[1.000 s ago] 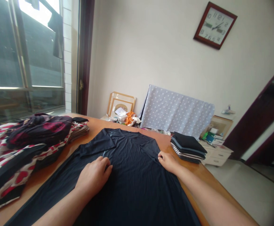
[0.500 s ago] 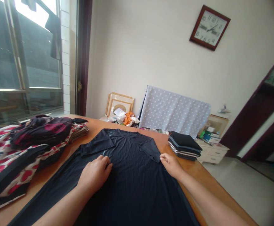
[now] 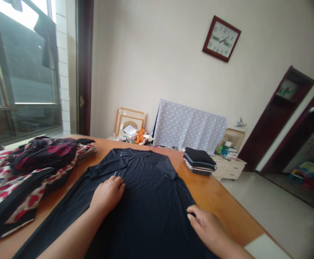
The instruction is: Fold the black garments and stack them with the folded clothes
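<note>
A black short-sleeved T-shirt [image 3: 148,201] lies spread on the wooden table [image 3: 213,194], its neckline at the far end and both sleeves laid out. My left hand [image 3: 108,192] rests on the left chest area, fingers curled down and pressed together on the fabric; the fingertips are partly hidden. At the shirt's right side edge, below the sleeve, is my right hand [image 3: 204,221]. Its thumb and forefinger are a little apart, with dark cloth showing behind the gap.
To the left lies a heap of patterned clothes [image 3: 38,169]. A stack of folded clothes [image 3: 199,161] sits near the table's right edge. Beyond the table are a polka-dot cloth [image 3: 189,122], picture frames [image 3: 130,120] and a white cabinet [image 3: 228,168].
My right hand has let go of the right sleeve hem and moved nearer along the shirt's side edge. The left hand stays on the shirt. The view has turned right.
</note>
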The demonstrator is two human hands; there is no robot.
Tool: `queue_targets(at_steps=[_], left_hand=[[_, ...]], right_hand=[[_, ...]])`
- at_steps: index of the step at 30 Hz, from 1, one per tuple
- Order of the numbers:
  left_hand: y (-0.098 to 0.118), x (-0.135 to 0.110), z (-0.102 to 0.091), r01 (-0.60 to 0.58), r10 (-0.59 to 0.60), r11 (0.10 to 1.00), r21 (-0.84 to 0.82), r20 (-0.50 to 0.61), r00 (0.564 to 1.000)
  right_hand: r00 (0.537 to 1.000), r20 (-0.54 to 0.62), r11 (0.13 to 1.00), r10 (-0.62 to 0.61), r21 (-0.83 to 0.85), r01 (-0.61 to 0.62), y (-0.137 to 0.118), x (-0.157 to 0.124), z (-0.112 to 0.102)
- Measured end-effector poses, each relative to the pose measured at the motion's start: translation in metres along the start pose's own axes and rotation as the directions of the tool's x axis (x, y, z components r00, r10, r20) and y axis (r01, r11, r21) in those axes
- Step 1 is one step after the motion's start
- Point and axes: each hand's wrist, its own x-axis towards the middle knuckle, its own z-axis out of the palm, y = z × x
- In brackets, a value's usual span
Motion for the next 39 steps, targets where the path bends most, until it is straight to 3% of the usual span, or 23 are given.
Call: queue_targets(at_steps=[6,12,19,22,27,30,33,36,39], left_hand=[[0.0,-0.001,-0.003,0.009,-0.009,1.0,-0.03,0.005,1.0],[-0.007,0.002,0.002,0.05,-0.048,0.994,-0.093,0.02,0.999],[-0.015,0.005,0.006,0.035,-0.034,0.987,-0.155,0.01,0.999],[-0.014,0.003,0.004,0.053,-0.053,0.982,-0.183,0.006,0.999],[-0.014,0.0,0.003,0.105,-0.118,0.915,-0.39,-0.009,0.993],[-0.018,0.001,0.006,0.144,-0.186,0.84,-0.523,-0.03,0.982],[-0.023,0.002,0.01,0.149,-0.224,0.792,-0.591,-0.054,0.973],[-0.026,0.003,0.013,0.136,-0.252,0.723,-0.677,-0.075,0.965],[-0.029,0.003,0.015,0.114,-0.269,0.644,-0.757,-0.085,0.959]], right_hand=[[0.997,-0.072,0.988,-0.002,-0.156,-0.01,0.004,-0.041,0.006],[0.996,-0.059,0.961,0.07,-0.264,-0.083,-0.003,-0.06,-0.018],[0.988,-0.096,0.962,0.121,-0.235,-0.141,0.005,-0.087,-0.024],[0.984,-0.138,0.978,0.113,-0.162,-0.135,-0.008,-0.089,-0.023],[0.999,-0.051,0.999,-0.016,0.034,0.018,-0.073,-0.081,-0.017],[0.981,0.039,0.977,-0.19,0.105,0.185,-0.126,-0.071,-0.007],[0.924,0.089,0.925,-0.371,0.122,0.36,-0.18,-0.059,0.011],[0.833,0.151,0.846,-0.532,0.078,0.527,-0.231,-0.047,0.035],[0.766,0.245,0.793,-0.594,0.02,0.609,-0.273,-0.039,0.057]])
